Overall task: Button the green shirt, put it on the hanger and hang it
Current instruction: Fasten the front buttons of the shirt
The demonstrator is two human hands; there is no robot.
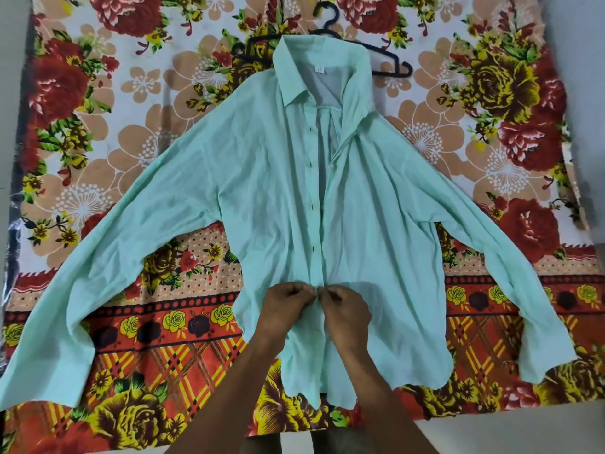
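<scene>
We pinch the green shirt (281, 198) front low down, left hand (288, 306) and right hand (343, 306) touching | buttons run straight up, away from us | hanger (389, 57) under the collar.

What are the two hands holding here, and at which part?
Both the left hand and the right hand pinch the green shirt at its front placket, near the lower end, where the two edges meet.

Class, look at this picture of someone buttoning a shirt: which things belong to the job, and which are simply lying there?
Belongs to the job:
green shirt, spread flat
black hanger, beyond the collar
left hand and right hand, both pinching the shirt's front edges

Just lying there:
floral cloth underneath
</scene>
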